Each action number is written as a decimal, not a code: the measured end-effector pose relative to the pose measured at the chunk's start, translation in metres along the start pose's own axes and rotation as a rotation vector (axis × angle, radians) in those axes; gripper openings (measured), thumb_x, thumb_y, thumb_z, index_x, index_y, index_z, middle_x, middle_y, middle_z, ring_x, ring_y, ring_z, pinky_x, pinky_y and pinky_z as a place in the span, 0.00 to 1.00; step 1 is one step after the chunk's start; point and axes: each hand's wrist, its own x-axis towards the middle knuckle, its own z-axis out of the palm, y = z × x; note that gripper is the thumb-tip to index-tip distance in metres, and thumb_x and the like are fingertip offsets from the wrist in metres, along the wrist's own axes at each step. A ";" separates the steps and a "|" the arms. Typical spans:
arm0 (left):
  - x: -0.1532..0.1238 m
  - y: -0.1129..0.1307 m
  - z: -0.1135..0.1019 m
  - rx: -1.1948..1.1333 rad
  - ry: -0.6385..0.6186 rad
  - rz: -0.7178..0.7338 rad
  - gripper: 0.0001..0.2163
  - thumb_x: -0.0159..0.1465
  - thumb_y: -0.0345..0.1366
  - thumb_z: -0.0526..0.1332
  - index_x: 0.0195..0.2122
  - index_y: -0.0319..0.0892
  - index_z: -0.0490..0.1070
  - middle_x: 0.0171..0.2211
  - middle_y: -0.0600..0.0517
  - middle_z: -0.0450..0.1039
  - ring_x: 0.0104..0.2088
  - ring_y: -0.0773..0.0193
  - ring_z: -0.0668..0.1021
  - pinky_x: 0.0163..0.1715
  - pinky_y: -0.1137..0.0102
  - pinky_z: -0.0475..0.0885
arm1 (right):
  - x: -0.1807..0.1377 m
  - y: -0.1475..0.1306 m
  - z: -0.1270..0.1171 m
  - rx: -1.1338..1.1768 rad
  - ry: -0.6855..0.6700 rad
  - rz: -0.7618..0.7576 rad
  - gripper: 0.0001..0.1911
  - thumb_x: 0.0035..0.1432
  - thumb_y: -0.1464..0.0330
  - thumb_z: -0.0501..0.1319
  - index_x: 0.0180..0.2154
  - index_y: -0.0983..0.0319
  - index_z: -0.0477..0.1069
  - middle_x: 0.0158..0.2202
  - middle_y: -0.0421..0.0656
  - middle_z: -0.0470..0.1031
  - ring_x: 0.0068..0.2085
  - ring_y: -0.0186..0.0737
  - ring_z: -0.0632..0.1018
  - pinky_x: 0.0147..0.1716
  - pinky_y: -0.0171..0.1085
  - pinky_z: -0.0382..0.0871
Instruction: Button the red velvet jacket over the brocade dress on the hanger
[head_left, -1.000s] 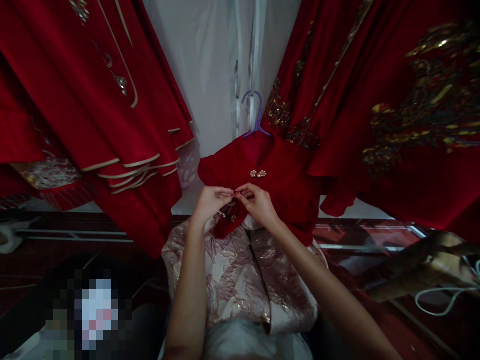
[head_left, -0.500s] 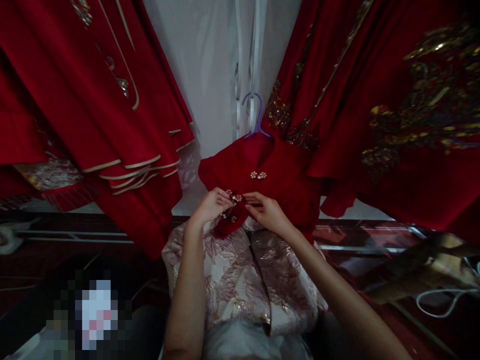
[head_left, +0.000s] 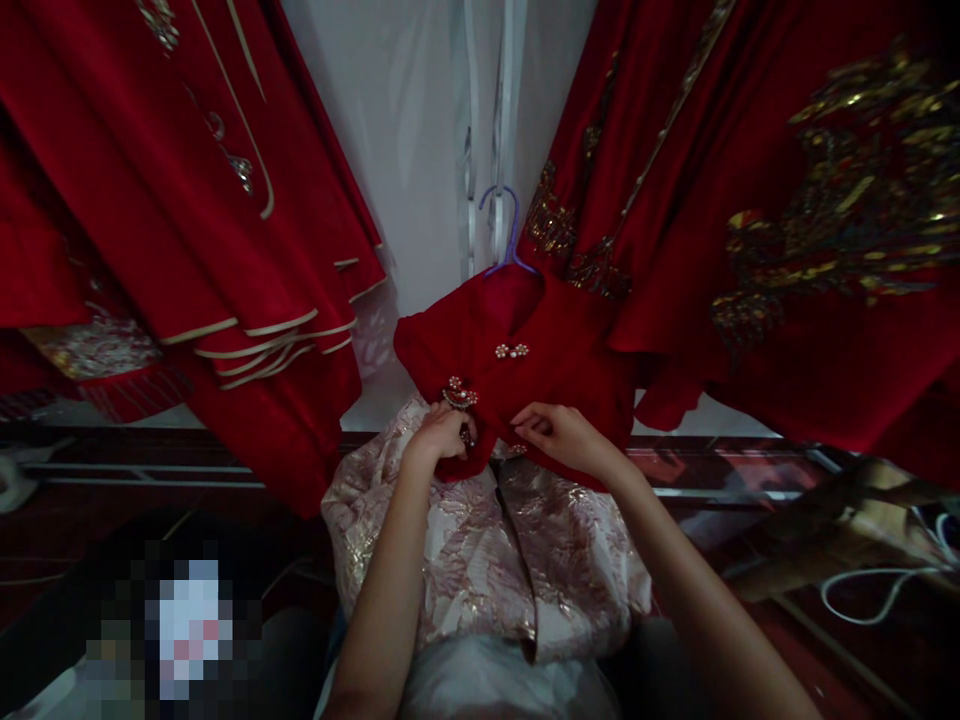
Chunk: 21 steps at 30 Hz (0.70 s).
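A short red jacket [head_left: 570, 350] hangs in front of me on a purple hanger [head_left: 511, 235]. A pearl and jewel fastener [head_left: 512, 351] sits on its chest. Lower on the left front is a second jewelled fastener [head_left: 459, 393] with a beaded chain. My left hand [head_left: 444, 435] is closed on the jacket's lower left front, just below that fastener, fingertips partly hidden. My right hand [head_left: 564, 437] is to the right, its fingers bent and pinched against the jacket's right front. Another small fastener [head_left: 517, 450] shows just below the right fingers.
Pinkish brocade cloth [head_left: 472, 560] covers my lap beneath the jacket. Red garments with pale piping [head_left: 247, 280] hang at left, and red garments with gold sequin embroidery [head_left: 862, 200] at right. A metal rail [head_left: 187, 476] runs low behind. A white cord [head_left: 870, 600] lies at lower right.
My left hand has moved down from the jewelled fastener to the cloth below it, uncovering the chain. My right hand has drawn down and right, its fingers now more bent.
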 end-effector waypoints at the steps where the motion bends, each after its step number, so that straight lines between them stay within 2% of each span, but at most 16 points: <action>1: 0.000 -0.001 0.001 -0.011 0.010 0.011 0.15 0.40 0.31 0.70 0.32 0.47 0.77 0.38 0.51 0.74 0.45 0.56 0.72 0.46 0.68 0.64 | -0.001 0.004 0.002 -0.022 -0.014 0.011 0.09 0.55 0.68 0.58 0.38 0.61 0.73 0.33 0.43 0.78 0.32 0.36 0.77 0.32 0.36 0.70; 3: 0.000 -0.004 0.004 -0.059 0.012 0.011 0.13 0.43 0.28 0.68 0.31 0.49 0.78 0.34 0.53 0.76 0.40 0.59 0.74 0.42 0.70 0.66 | -0.002 0.010 0.005 -0.072 -0.021 0.036 0.10 0.53 0.67 0.60 0.39 0.59 0.73 0.33 0.43 0.77 0.31 0.36 0.77 0.30 0.34 0.68; 6: -0.002 -0.004 0.005 -0.130 0.017 -0.039 0.15 0.41 0.25 0.67 0.28 0.51 0.78 0.28 0.56 0.76 0.31 0.63 0.75 0.33 0.73 0.67 | -0.002 0.017 0.008 -0.135 -0.031 0.064 0.11 0.50 0.63 0.63 0.37 0.58 0.73 0.32 0.42 0.77 0.31 0.36 0.76 0.28 0.33 0.66; 11: -0.003 0.002 0.003 -0.108 0.041 -0.032 0.12 0.42 0.25 0.66 0.26 0.49 0.78 0.25 0.56 0.76 0.28 0.65 0.75 0.29 0.74 0.65 | 0.000 0.018 0.013 -0.181 -0.069 0.072 0.17 0.42 0.61 0.69 0.36 0.58 0.73 0.31 0.40 0.76 0.32 0.36 0.76 0.28 0.32 0.65; 17: 0.002 -0.002 0.005 -0.051 -0.010 -0.067 0.10 0.44 0.32 0.67 0.29 0.48 0.78 0.28 0.55 0.77 0.29 0.66 0.75 0.29 0.75 0.65 | 0.003 0.023 0.012 -0.110 -0.101 0.072 0.08 0.51 0.66 0.62 0.34 0.62 0.73 0.30 0.43 0.76 0.30 0.35 0.76 0.29 0.32 0.65; 21: 0.006 -0.016 0.007 -0.218 -0.077 0.014 0.09 0.47 0.32 0.65 0.32 0.42 0.77 0.29 0.53 0.77 0.28 0.67 0.75 0.29 0.75 0.66 | 0.001 0.014 0.002 0.080 -0.198 0.031 0.10 0.52 0.64 0.62 0.35 0.63 0.73 0.30 0.43 0.77 0.32 0.35 0.76 0.31 0.33 0.68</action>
